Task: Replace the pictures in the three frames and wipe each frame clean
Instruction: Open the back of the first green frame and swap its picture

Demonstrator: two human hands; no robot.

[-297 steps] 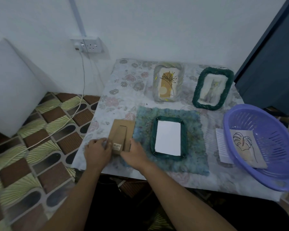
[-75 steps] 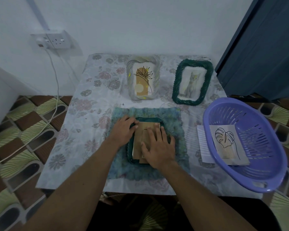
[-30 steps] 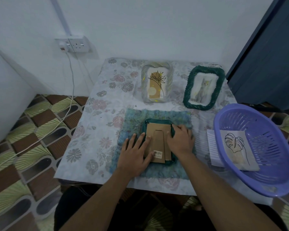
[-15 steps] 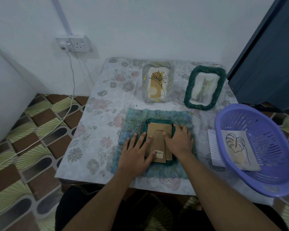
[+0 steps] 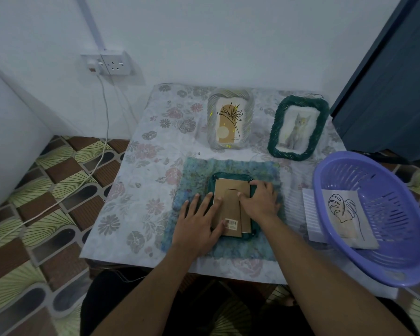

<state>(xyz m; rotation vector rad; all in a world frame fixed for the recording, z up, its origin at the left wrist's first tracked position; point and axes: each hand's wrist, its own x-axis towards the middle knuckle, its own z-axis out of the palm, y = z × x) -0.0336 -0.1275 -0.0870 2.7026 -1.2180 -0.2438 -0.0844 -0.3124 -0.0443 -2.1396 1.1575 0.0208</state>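
Note:
A green woven frame (image 5: 230,177) lies face down on a blue fuzzy mat (image 5: 264,170), its brown cardboard back (image 5: 230,197) with a barcode sticker facing up. My left hand (image 5: 199,221) lies flat with straight fingers on the back's left side. My right hand (image 5: 260,202) presses its fingers on the back's right edge. A pale silver frame (image 5: 230,118) with a plant drawing and a second green frame (image 5: 298,127) with a cat picture stand at the back of the table.
A purple plastic basket (image 5: 378,258) sits at the right, holding a leaf line-drawing print (image 5: 344,214) over a white ribbed sheet (image 5: 312,214). The flowered tablecloth (image 5: 136,185) covers the table. A wall socket (image 5: 109,64) with a cable hangs at the left. A dark blue panel (image 5: 393,93) stands at the right.
Over the last second both hands stay on the cardboard back; my right fingers have shifted slightly along its right edge. Earlier I carried the back from the table's left onto the frame.

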